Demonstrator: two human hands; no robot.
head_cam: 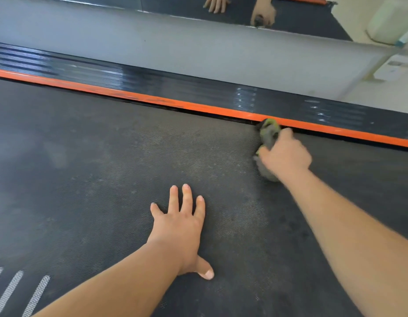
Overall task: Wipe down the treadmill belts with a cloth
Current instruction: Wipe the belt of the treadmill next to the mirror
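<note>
The dark textured treadmill belt [107, 179] fills most of the view. My right hand [286, 154] grips a crumpled grey and green cloth [269, 131] and holds it on the belt, right against the orange strip [152, 100] along the belt's far edge. My left hand [182, 227] lies flat on the belt nearer to me, fingers spread and straight. Part of the cloth sticks out below my right hand; the rest is hidden under the palm.
Beyond the orange strip runs a black ribbed side rail [198, 88], then a grey floor band [175, 46]. A mirror [244, 8] behind it reflects both hands. White objects [395, 65] stand at the far right. White stripes [13, 291] mark the belt at lower left.
</note>
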